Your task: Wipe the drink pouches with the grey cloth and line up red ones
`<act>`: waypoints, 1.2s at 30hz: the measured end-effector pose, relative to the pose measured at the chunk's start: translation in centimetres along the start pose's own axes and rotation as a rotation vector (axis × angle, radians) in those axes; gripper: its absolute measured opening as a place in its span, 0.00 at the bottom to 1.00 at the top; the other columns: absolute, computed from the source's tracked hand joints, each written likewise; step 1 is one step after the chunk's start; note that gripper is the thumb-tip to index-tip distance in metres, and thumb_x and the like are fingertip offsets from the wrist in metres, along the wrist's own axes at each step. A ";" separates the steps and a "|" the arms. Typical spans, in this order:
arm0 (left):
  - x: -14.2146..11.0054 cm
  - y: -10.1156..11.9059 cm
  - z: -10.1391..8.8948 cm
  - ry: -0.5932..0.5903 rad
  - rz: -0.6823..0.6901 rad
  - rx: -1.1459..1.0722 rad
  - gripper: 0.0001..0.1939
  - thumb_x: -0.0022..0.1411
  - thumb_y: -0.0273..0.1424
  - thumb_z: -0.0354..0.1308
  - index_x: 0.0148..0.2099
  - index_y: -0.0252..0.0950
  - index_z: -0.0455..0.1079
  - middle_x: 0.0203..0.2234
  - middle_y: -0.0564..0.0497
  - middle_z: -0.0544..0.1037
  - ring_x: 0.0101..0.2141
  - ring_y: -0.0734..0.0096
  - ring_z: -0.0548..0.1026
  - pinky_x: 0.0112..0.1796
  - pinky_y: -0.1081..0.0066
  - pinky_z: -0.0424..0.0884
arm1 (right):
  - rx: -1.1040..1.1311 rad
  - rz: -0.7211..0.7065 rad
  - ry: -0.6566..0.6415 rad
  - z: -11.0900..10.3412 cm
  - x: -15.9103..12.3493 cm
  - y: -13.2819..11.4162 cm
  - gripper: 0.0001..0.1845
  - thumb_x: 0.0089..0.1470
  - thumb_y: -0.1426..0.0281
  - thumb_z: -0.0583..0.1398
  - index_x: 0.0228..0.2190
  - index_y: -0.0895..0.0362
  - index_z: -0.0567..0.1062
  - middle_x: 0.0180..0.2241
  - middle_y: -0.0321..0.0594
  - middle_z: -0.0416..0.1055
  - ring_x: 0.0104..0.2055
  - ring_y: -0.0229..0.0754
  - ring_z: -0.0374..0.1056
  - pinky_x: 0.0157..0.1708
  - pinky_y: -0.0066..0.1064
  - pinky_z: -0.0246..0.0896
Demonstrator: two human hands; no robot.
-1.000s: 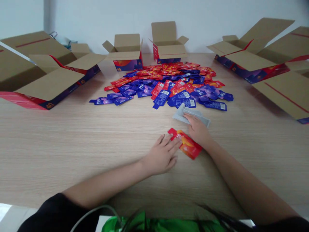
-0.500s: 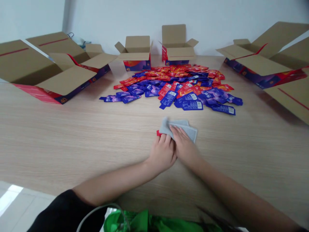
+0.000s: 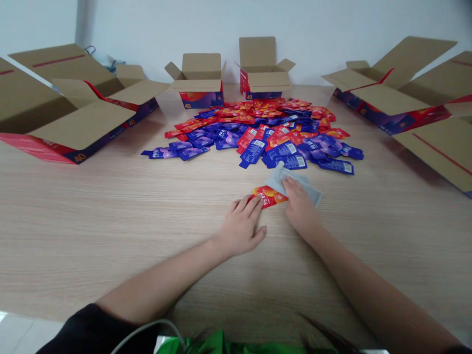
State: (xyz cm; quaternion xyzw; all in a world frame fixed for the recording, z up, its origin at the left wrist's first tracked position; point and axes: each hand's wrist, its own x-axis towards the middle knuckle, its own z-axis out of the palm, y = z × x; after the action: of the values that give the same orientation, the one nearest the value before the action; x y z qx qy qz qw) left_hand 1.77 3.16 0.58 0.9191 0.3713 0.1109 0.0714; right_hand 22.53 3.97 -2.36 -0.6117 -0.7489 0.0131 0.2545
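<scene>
A red pouch (image 3: 271,197) with orange print lies flat on the table in front of me. My left hand (image 3: 243,223) rests its fingertips on the pouch's left end, fingers stretched out and thumb apart. On the right, my right hand (image 3: 300,206) presses down on a folded grey cloth (image 3: 313,191), its fingers closed over it. The cloth covers the upper right part of the pouch. Just beyond the cloth, a heap of red and blue pouches (image 3: 254,152) spreads across the table, several with barcodes upward.
Two open cartons, a left one (image 3: 201,101) and a right one (image 3: 263,94), stand behind the heap by the wall. Larger open cartons stand at the left (image 3: 99,132) and at the right (image 3: 391,105), flaps spread outward. Something green (image 3: 221,344) shows at the bottom edge.
My right hand has slid the cloth away from my left hand, to the right and a little forward, uncovering much of the red pouch. My left hand's fingers have straightened. The view has shifted slightly.
</scene>
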 end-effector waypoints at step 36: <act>4.0 -3.1 1.0 -0.022 -0.189 -0.010 0.35 0.66 0.47 0.44 0.68 0.32 0.51 0.66 0.42 0.53 0.64 0.46 0.49 0.61 0.49 0.48 | 0.068 -0.007 0.297 -4.9 8.2 8.4 0.33 0.52 0.81 0.46 0.58 0.54 0.66 0.58 0.44 0.66 0.60 0.47 0.61 0.60 0.44 0.57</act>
State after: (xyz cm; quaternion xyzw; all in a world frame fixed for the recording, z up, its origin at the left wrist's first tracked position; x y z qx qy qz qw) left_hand 2.79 8.13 -0.41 0.8808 0.4549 0.0952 0.0903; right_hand 31.13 12.25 2.14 -0.5955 -0.7041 -0.0532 0.3831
